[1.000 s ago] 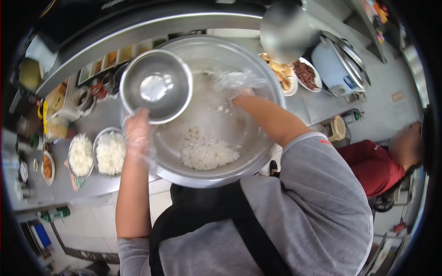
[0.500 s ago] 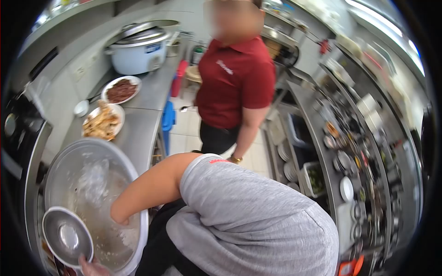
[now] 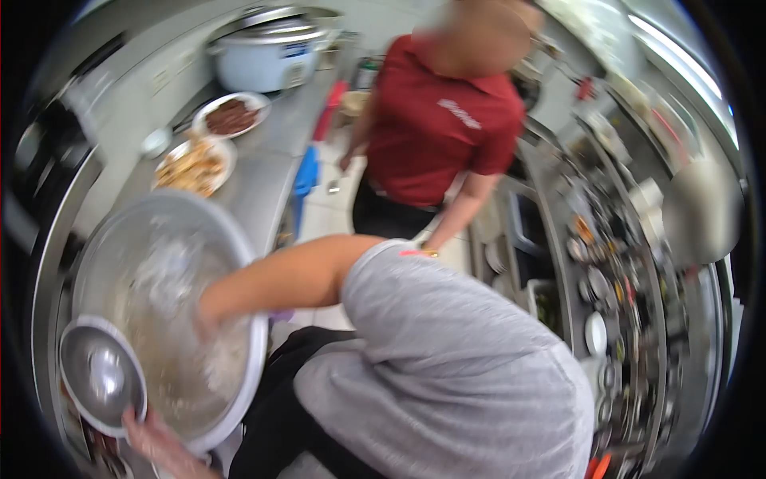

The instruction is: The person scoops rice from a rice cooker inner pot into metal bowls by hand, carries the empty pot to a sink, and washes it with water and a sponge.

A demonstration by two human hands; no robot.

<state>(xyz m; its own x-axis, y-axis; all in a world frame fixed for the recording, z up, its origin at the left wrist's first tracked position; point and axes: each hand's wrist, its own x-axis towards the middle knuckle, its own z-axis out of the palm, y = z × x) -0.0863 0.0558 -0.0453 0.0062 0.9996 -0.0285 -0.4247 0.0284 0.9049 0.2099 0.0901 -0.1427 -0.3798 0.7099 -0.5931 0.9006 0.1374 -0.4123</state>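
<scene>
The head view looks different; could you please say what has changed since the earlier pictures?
The view has swung right, bringing the co-worker from the right edge towards the middle. No new grip or release shows: the left hand still holds the bowl, the right hand still reaches into the tub.

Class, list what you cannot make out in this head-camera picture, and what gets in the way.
All in the head view:
Right hand: blurred inside the large basin; whether it holds anything is unclear.
Left hand: arm past the wrist cut off by the bottom edge.
Blue pot: contents hidden by its lid.
Lettering on the red shirt: too blurred to read.
Shelf wares: too small and blurred to name.
</scene>
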